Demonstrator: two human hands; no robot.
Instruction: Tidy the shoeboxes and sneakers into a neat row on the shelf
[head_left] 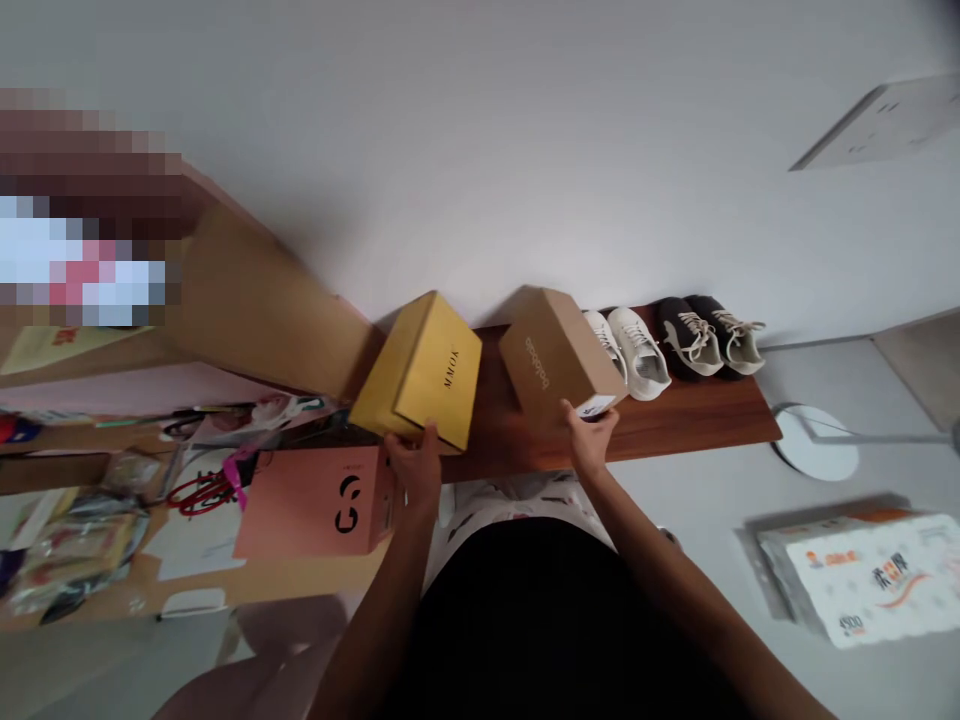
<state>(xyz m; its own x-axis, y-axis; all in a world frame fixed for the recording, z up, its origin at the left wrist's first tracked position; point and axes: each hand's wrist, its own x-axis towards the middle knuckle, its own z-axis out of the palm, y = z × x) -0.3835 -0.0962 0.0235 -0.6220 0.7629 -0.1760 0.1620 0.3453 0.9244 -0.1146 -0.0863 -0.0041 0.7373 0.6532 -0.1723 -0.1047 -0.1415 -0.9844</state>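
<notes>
My left hand (pixel 417 462) grips the near lower edge of a yellow shoe box (pixel 431 375) marked MMOK, which is tilted. A brown cardboard shoe box (pixel 551 355) is in my right hand (pixel 591 438), held at its near end beside a white label; it too is tilted. Both boxes are over a dark reddish wooden shelf (pixel 675 428) against the wall. Right of the brown box, a pair of white sneakers (pixel 637 352) is partly covered by it. Farther right sits a pair of black sneakers (pixel 712 335) with pale laces. The undersides of both boxes are hidden.
A pink box (pixel 311 500) stands near my left forearm, with a red cord (pixel 201 494) and plastic-wrapped items (pixel 82 545) beyond it. On the right floor are a wrapped tissue pack (pixel 877 580) and a round white base (pixel 817 442). A brown panel (pixel 277 300) rises at left.
</notes>
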